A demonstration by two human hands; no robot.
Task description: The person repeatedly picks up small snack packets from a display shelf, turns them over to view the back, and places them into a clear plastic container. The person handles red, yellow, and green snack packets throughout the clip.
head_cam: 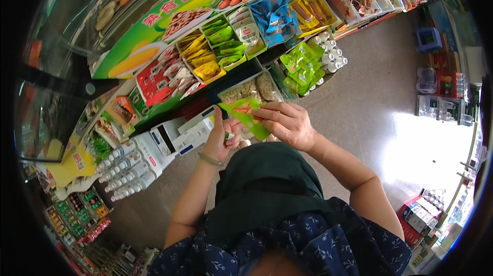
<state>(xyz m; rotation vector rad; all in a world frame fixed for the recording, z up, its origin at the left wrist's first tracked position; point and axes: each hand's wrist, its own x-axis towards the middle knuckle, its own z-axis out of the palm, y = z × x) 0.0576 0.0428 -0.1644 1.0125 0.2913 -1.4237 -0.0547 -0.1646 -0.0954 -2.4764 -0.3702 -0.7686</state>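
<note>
A bright green snack packet (246, 116) with red print is pinched in the fingers of my right hand (287, 124). Its pointed end reaches left, above a tray of packaged beige snacks (246, 89). My left hand (220, 137), with a pale bangle (210, 159) at the wrist, is beside the packet with its thumb raised and fingers curled. A small green and white piece (228, 136) shows at those fingers; whether the hand grips it I cannot tell. More green packets (302, 68) lie in a heap on a case of white-capped bottles (333, 54).
Boxes of yellow packets (202, 58), red and white packets (167, 72) and blue packets (273, 18) line the counter display. White cartons (192, 133) and shrink-wrapped bottles (129, 168) stand left of my left arm. Grey floor (366, 83) extends to the right.
</note>
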